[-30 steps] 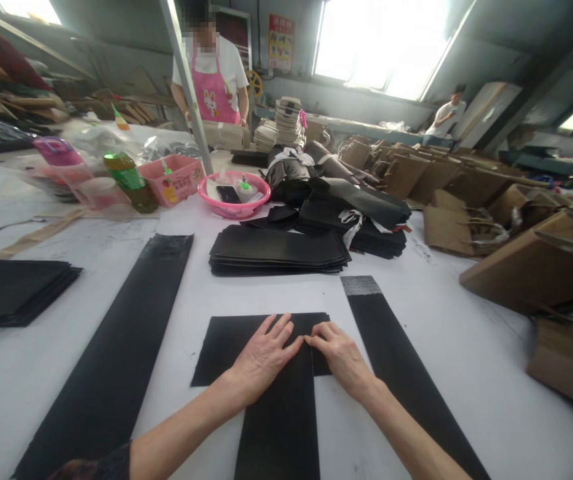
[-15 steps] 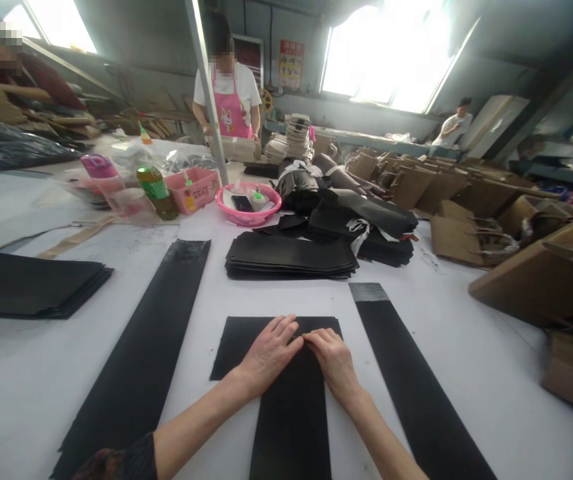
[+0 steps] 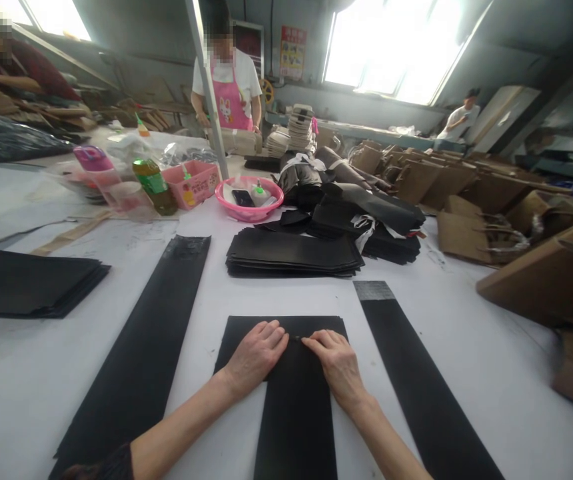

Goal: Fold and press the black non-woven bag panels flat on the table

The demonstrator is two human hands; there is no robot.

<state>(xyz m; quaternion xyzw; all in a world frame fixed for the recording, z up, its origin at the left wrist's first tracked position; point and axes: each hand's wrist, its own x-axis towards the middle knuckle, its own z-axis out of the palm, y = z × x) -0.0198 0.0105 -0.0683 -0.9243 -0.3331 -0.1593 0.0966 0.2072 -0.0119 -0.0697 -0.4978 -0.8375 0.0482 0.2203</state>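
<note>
In front of me a long black paper strip [image 3: 296,420] runs away from the near edge, its far end overlapping a wider black sheet [image 3: 239,327] that lies crosswise. My left hand [image 3: 259,353] is closed at the left side of the strip's far end, thumb and fingertips pressed on its edge. Opposite it, my right hand [image 3: 336,363] pinches the same edge at the right. A small gap parts the two sets of fingertips, and a short bit of raised edge shows there.
Long black strips [image 3: 136,347] lie to the left, with another strip [image 3: 421,373] to the right. Beyond are stacked black sheets [image 3: 291,253], a pink basin [image 3: 249,210], a bottle [image 3: 154,187] and a pink box [image 3: 194,183]. Brown paper bags [image 3: 541,260] crowd the right. Co-workers stand farther back.
My left hand has slid left and slightly nearer along the strip's edge, widening the gap between my fingertips. My right hand stays at the edge. The view has shifted slightly.
</note>
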